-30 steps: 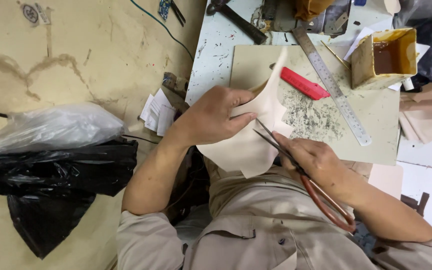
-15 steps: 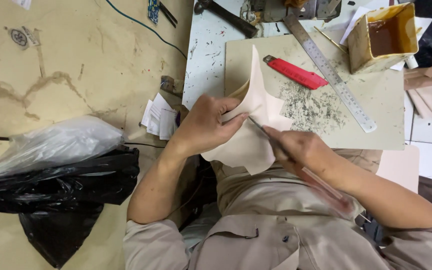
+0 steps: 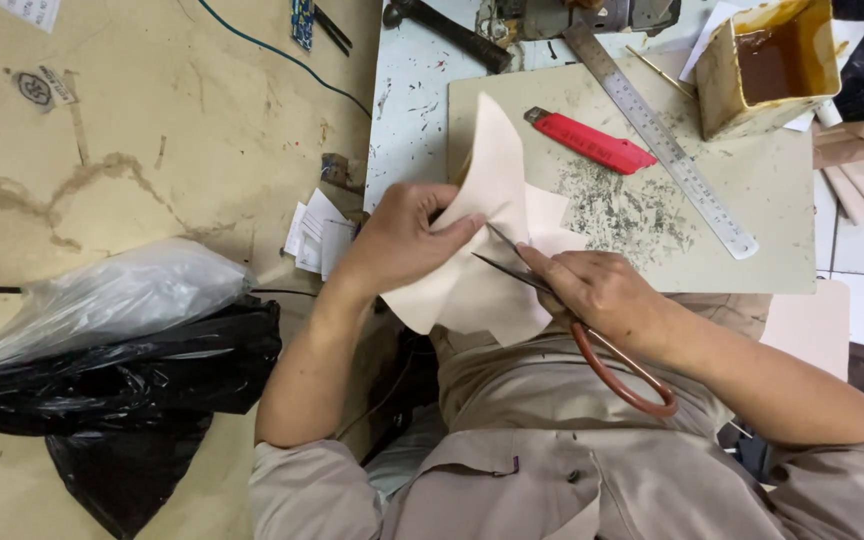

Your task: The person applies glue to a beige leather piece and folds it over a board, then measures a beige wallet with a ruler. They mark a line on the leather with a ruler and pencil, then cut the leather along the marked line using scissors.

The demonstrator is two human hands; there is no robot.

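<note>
My left hand (image 3: 402, 240) grips a pale beige sheet of leather-like material (image 3: 482, 250), holding it up and folded over my lap at the table's front edge. My right hand (image 3: 602, 290) holds a pair of scissors (image 3: 592, 340) with reddish-brown handles; the dark blades are apart and bite into the sheet just right of my left fingers. The handle loops stick out behind my right hand toward my chest.
A scored cutting mat (image 3: 752, 190) lies ahead with a red utility knife (image 3: 592, 143), a steel ruler (image 3: 662, 130) and a yellow tin of brown glue (image 3: 767, 65). A black and clear plastic bag (image 3: 112, 350) sits on the floor at left. Paper slips (image 3: 314, 235) lie near the table edge.
The view has shifted slightly. Both hands have stayed on the sheet; the scissors have worked further into it and the sheet has turned a little in my left hand.
</note>
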